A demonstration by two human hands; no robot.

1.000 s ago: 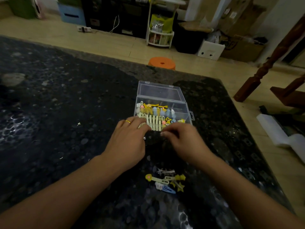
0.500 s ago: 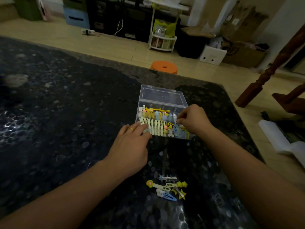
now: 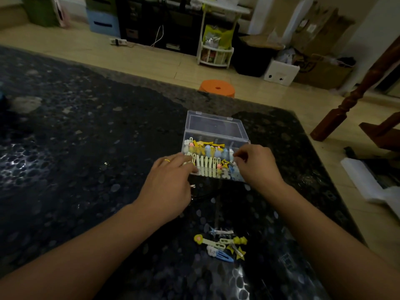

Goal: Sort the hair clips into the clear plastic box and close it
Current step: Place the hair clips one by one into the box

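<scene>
The clear plastic box [image 3: 214, 126] stands open on the dark table, its lid tilted back. Several yellow, blue and white hair clips [image 3: 207, 156] fill its compartments. My left hand [image 3: 171, 185], wearing a gold ring, rests with relaxed fingers against the box's front left corner. At the right end of the box is my right hand [image 3: 257, 167], fingers curled and fingertips pinched on a small pale clip in the right compartment. A small pile of loose hair clips [image 3: 220, 245] lies on the table, nearer to me, between my forearms.
The dark speckled table [image 3: 86, 148] ends just beyond and to the right of the box. An orange stool [image 3: 217, 88] stands on the floor past the far edge. Brown wooden furniture legs [image 3: 346, 105] are at the right, shelves and boxes behind.
My right hand moved from the box's front edge to its right compartment and has since drawn slightly nearer. My left hand stayed at the front left corner. The view shifted a little.
</scene>
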